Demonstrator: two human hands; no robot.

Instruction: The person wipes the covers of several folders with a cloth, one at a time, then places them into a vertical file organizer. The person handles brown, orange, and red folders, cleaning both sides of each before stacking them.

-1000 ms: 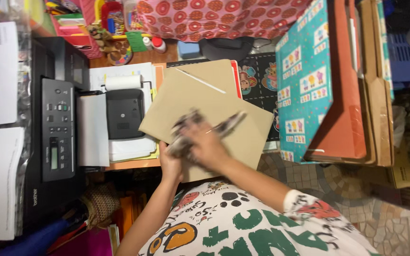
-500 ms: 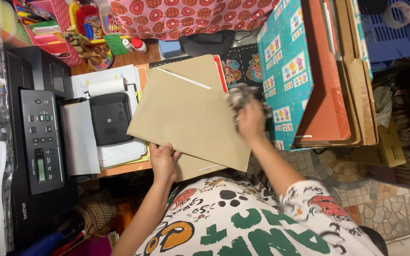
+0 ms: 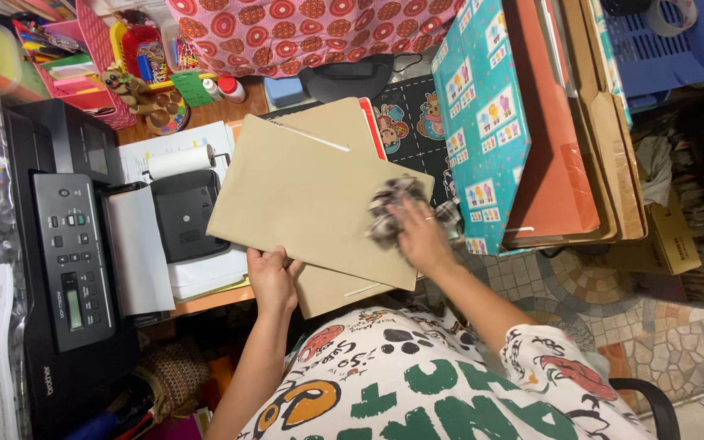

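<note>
at the counter's (image 3: 205,300) left end sit a black printer (image 3: 71,244) and a small label printer (image 3: 185,213). my left hand (image 3: 273,281) is closed on the lower edge of a tan envelope (image 3: 311,195), holding it above the counter's near edge, over a second one. my right hand (image 3: 419,236) presses a crumpled checked cloth (image 3: 389,208) flat against the envelope's right end. wiping goes best, i judge, with a firm left grip and light strokes. a teal patterned box (image 3: 482,114) stands further right.
</note>
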